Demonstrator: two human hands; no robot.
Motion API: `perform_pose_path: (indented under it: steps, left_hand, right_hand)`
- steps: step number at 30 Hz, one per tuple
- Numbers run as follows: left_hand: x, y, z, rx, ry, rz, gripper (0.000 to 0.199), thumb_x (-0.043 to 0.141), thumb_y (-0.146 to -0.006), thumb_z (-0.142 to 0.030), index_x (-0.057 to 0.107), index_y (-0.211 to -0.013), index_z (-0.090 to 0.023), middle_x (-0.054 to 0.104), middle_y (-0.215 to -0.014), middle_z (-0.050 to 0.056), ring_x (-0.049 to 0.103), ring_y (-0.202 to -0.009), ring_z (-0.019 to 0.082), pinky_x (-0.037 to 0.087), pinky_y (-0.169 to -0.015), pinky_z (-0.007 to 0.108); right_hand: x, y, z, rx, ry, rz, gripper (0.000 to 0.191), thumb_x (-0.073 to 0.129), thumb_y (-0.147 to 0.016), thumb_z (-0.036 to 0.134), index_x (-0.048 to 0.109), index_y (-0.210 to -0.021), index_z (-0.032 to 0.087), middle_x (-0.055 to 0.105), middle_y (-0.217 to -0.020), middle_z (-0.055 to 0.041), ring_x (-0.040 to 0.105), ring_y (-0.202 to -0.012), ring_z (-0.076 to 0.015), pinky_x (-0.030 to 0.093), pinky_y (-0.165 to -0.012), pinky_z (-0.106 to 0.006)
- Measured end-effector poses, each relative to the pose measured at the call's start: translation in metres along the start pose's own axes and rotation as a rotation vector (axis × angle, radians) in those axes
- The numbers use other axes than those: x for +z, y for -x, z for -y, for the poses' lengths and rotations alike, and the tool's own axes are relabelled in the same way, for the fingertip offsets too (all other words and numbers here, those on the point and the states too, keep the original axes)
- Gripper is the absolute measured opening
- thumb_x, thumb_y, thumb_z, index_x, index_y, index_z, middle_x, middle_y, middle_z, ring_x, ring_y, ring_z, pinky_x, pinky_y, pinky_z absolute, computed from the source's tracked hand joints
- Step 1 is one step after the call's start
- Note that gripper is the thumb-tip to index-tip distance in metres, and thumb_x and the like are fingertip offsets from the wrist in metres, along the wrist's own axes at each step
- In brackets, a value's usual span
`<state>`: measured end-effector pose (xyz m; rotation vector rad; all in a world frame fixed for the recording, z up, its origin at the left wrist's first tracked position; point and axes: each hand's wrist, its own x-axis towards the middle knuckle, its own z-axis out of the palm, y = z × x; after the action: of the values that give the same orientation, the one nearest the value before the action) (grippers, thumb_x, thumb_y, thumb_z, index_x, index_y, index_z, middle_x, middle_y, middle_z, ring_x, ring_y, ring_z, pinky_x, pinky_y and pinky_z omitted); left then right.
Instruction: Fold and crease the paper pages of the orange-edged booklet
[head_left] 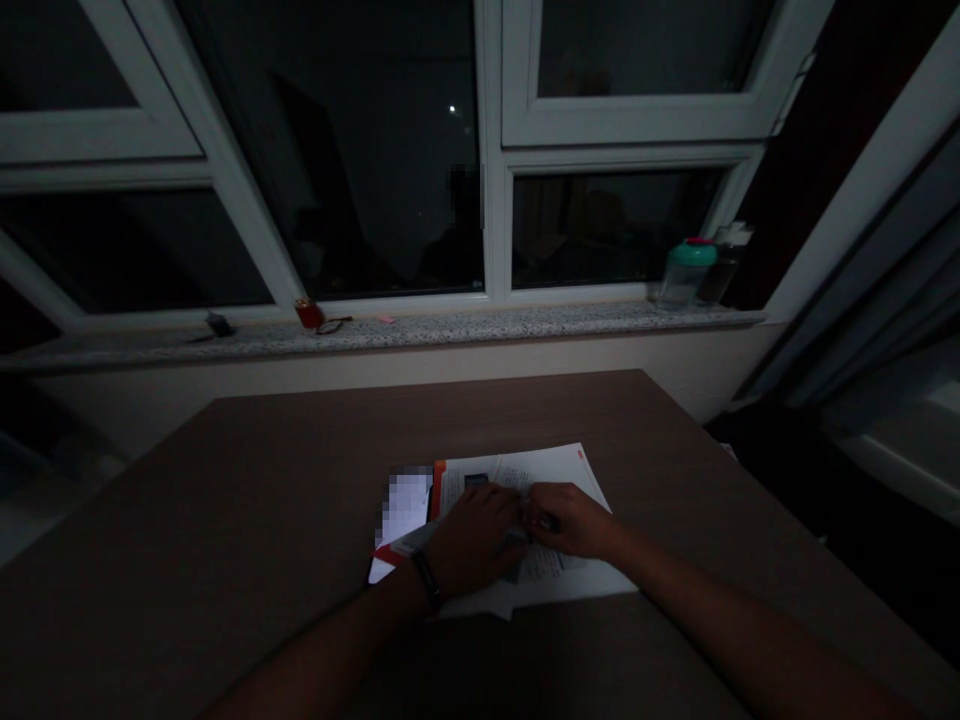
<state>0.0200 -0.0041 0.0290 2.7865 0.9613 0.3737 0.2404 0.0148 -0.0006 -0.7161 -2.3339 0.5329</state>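
A printed booklet or stack of pages (551,462) with red edging lies on the table in front of me. My left hand (478,535) rests flat across its left and middle part, fingers stretched out, with a dark band (426,578) on the wrist. Close to those fingertips, my right hand (574,520) is closed over the page, thumb and fingers drawn together. Anything inside that grip is too dark and small to make out. A device with a bright screen (405,508) lies at the booklet's left side, partly covered by it.
The brown table (300,480) reaches to the wall below a window. On the speckled sill (450,326) stand a teal-lidded bottle (684,275), a small red object (308,314) and a small dark object (219,324). A curtain (862,300) hangs at the right.
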Motion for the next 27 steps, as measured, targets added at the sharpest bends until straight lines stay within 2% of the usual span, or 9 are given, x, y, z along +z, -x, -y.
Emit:
perform_pose_path:
  steps: [8, 10, 15, 17, 24, 27]
  left_hand:
    - [0.004, 0.001, 0.002, -0.001, 0.007, -0.036, 0.044, 0.062, -0.089, -0.037, 0.048, -0.128, -0.022, 0.053, -0.131, 0.009, 0.047, -0.12, 0.028, 0.038, -0.102, 0.046]
    - [0.005, 0.002, 0.003, -0.003, 0.002, -0.038, 0.047, 0.063, -0.089, -0.036, 0.046, -0.13, -0.022, 0.052, -0.134, 0.009, 0.046, -0.123, 0.028, 0.037, -0.104, 0.046]
    - [0.006, 0.002, 0.004, -0.017, -0.01, -0.026, 0.052, 0.064, -0.088, -0.037, 0.044, -0.133, -0.023, 0.048, -0.139, 0.01, 0.044, -0.126, 0.029, 0.036, -0.105, 0.048]
    - [0.006, 0.002, 0.004, -0.019, -0.007, -0.026, 0.052, 0.063, -0.088, -0.037, 0.043, -0.134, -0.024, 0.048, -0.14, 0.01, 0.044, -0.126, 0.029, 0.036, -0.105, 0.048]
    - [0.006, 0.003, 0.003, -0.017, -0.031, -0.008, 0.051, 0.062, -0.09, -0.039, 0.044, -0.135, -0.021, 0.047, -0.141, 0.011, 0.043, -0.127, 0.03, 0.036, -0.105, 0.049]
    - [0.005, 0.003, 0.003, -0.02, -0.027, -0.014, 0.05, 0.061, -0.091, -0.04, 0.044, -0.134, -0.021, 0.047, -0.142, 0.011, 0.043, -0.127, 0.03, 0.036, -0.106, 0.049]
  right_hand:
    - [0.003, -0.006, -0.011, 0.162, 0.124, -0.178, 0.017, 0.054, -0.079, 0.004, 0.051, -0.076, 0.02, 0.051, -0.072, 0.0017, 0.051, -0.067, -0.0137, 0.038, -0.062, -0.022]
    - [0.003, -0.005, -0.011, 0.146, 0.114, -0.169, 0.016, 0.054, -0.079, 0.005, 0.051, -0.076, 0.02, 0.051, -0.072, 0.0018, 0.051, -0.067, -0.0134, 0.038, -0.062, -0.022]
    - [0.002, 0.0, -0.006, 0.026, 0.014, -0.037, 0.018, 0.055, -0.074, 0.002, 0.053, -0.077, 0.02, 0.055, -0.074, 0.0013, 0.053, -0.066, -0.0129, 0.039, -0.061, -0.021]
    - [0.003, 0.0, -0.006, 0.028, 0.0, -0.024, 0.019, 0.056, -0.072, 0.002, 0.054, -0.078, 0.02, 0.054, -0.074, 0.0015, 0.053, -0.066, -0.0126, 0.039, -0.06, -0.021]
    - [0.005, -0.006, -0.014, 0.205, 0.104, -0.181, 0.017, 0.055, -0.077, 0.004, 0.049, -0.073, 0.02, 0.05, -0.07, 0.0027, 0.05, -0.065, -0.0129, 0.036, -0.06, -0.022]
    - [0.003, -0.005, -0.012, 0.228, 0.107, -0.181, 0.014, 0.054, -0.079, 0.007, 0.05, -0.076, 0.02, 0.051, -0.071, 0.0025, 0.05, -0.064, -0.0127, 0.036, -0.06, -0.022]
